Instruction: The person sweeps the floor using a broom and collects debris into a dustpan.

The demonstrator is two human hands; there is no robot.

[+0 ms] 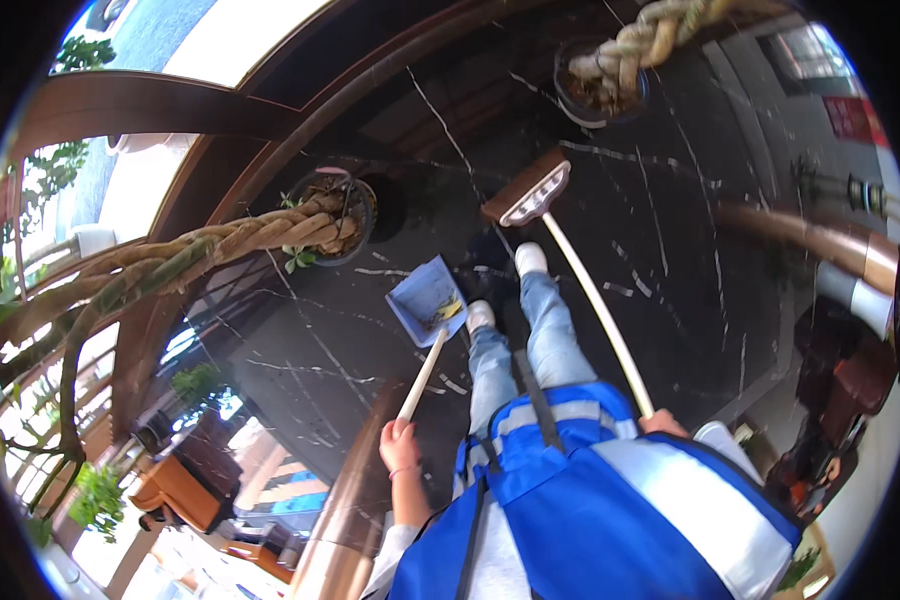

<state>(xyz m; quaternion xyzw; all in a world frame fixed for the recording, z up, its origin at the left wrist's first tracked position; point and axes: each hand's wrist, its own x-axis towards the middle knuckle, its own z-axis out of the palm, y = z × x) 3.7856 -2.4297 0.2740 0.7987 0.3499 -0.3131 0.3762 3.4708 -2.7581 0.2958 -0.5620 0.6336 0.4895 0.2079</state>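
Note:
My left hand [400,447] is closed around the pale handle of a blue-grey dustpan [417,296]. Some yellowish and dark debris [446,312] lies in the pan, close to my left shoe. On the other side, my right hand [662,424] grips the upper end of a long cream broom handle. The broom [535,192] has a brown and white head that is on or just above the dark floor, ahead of my right foot and apart from the dustpan.
A potted plant [336,225] with a braided trunk stands left of the dustpan. Another braided-trunk pot [598,90] is ahead, beyond the broom head. The floor [660,270] is dark, white-veined and glossy. Brown-framed windows run along the left; a brown column [850,245] is at right.

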